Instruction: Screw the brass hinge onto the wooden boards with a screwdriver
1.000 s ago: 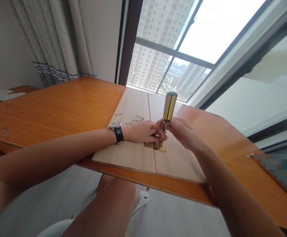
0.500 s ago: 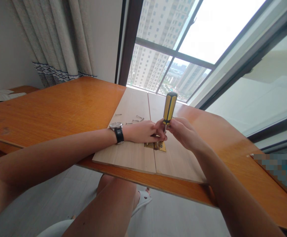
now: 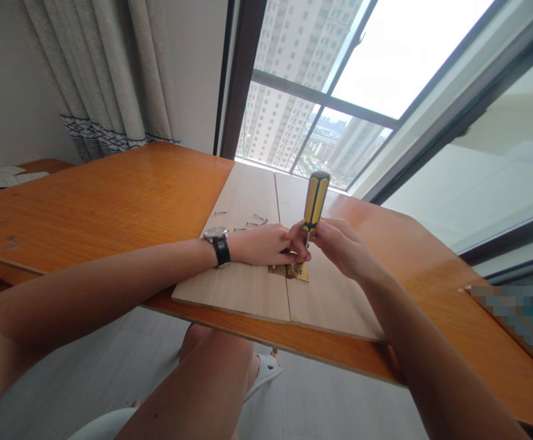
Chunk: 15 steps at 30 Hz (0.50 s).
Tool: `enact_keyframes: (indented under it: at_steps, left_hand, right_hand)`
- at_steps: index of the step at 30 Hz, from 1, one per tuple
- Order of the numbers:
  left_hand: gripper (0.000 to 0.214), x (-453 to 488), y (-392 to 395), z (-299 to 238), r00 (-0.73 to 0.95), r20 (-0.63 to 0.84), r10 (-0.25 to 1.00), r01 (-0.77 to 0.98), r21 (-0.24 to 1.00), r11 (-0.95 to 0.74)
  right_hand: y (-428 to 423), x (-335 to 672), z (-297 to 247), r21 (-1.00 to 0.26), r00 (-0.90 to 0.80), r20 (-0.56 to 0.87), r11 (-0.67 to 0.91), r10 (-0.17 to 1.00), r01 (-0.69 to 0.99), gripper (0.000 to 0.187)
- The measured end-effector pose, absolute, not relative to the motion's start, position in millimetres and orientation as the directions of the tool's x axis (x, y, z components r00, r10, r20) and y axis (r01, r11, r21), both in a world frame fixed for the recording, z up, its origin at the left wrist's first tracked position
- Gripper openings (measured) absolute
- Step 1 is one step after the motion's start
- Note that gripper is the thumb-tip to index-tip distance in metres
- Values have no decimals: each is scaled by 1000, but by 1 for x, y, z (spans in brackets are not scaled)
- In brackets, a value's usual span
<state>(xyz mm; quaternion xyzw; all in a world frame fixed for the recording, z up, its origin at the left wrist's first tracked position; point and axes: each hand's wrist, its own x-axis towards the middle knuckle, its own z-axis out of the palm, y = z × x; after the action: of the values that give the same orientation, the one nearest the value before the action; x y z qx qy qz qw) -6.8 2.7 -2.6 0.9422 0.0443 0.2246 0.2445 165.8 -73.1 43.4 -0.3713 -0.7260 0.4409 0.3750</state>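
Observation:
A screwdriver [image 3: 316,198] with a yellow and black handle stands nearly upright over the boards. My right hand [image 3: 343,245] pinches it low, where handle meets shaft. My left hand [image 3: 269,244] rests on the wood, its fingers closed around the shaft near the lower end; the tip is hidden behind them. Just below these fingers a brass hinge [image 3: 299,273] lies across the seam between the left pale board [image 3: 234,293] and the right pale board [image 3: 330,305]. Part of the hinge is covered by my left hand. Several loose screws [image 3: 260,217] lie beyond my left wrist.
The boards lie on an orange-brown wooden table [image 3: 110,201], close to its front edge. A window [image 3: 326,98] borders the far side, with a curtain [image 3: 110,73] at the left. My legs [image 3: 197,379] are below the table edge.

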Motion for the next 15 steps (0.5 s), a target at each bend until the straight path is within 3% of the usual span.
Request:
enact_keyframes:
  at_steps: [15]
  left_hand:
    - [15,-7,3,-4,887,423,185,-41,472,-881]
  right_hand:
    - [-73,167,43,-920,-435,205,325,877,221,50]
